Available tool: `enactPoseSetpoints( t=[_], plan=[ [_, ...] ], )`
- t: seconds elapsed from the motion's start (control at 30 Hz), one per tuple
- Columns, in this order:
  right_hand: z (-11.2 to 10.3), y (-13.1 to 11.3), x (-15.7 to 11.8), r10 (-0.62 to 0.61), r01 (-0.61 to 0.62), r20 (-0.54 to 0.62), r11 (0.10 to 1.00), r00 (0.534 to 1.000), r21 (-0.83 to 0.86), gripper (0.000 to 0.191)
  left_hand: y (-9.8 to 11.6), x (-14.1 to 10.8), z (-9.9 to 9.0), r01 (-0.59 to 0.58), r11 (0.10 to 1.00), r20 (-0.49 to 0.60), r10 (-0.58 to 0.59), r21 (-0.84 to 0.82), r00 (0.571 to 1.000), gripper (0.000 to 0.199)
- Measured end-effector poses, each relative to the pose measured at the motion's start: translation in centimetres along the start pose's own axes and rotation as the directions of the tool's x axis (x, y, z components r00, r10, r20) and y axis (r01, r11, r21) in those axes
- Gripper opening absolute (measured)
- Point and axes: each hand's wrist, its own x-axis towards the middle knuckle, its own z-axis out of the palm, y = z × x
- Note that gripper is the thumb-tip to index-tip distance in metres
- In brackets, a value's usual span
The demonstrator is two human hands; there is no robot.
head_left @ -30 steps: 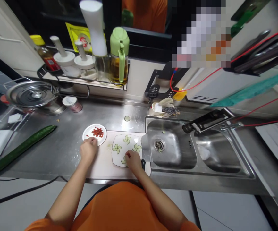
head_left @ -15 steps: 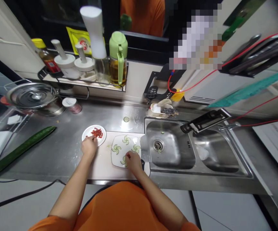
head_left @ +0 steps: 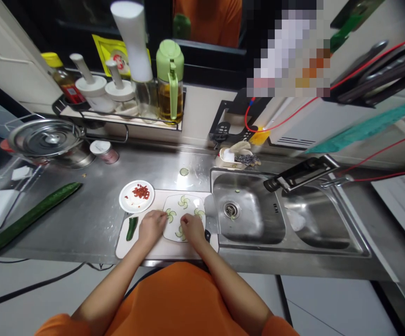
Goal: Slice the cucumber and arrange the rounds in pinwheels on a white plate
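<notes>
"Head view: what has changed?"

"The left hand [head_left: 152,227] has left the round plate [head_left: 128,190] of red bits [head_left: 141,191] for the square plate's [head_left: 169,229] left edge, baring a cucumber piece [head_left: 131,228] on the cutting board [head_left: 125,248]."

"And the right hand [head_left: 193,229]?"

"It stays over the square plate, so both hands are now among the cucumber slices [head_left: 183,201] there."

"Their grip?"

"Both look drawn together; whether fingertips meet or hold anything, I cannot tell."

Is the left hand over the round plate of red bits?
No, the left hand is at the left edge of the square plate.
</notes>
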Motion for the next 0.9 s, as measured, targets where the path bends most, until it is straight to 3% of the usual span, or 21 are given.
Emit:
enactPoseSetpoints(
  t=[0.27, 0.9],
  plan=[
    [0.0, -1.8, 1.7, -0.12, 0.121, 0.036, 0.992, 0.992, -0.024, 0.015, 0.4, -0.4, 1.7, 0.053, 0.999, 0.057, -0.053, 0.009, 0.997, 0.022],
    [1.2, -2.4, 2.6, -0.086, 0.091, 0.094, 0.995, 0.992, -0.046, 0.017, -0.3, -0.5, 3.2, 0.006, 1.0, 0.006, -0.006, 0.029, 1.0, 0.02]
  ],
)
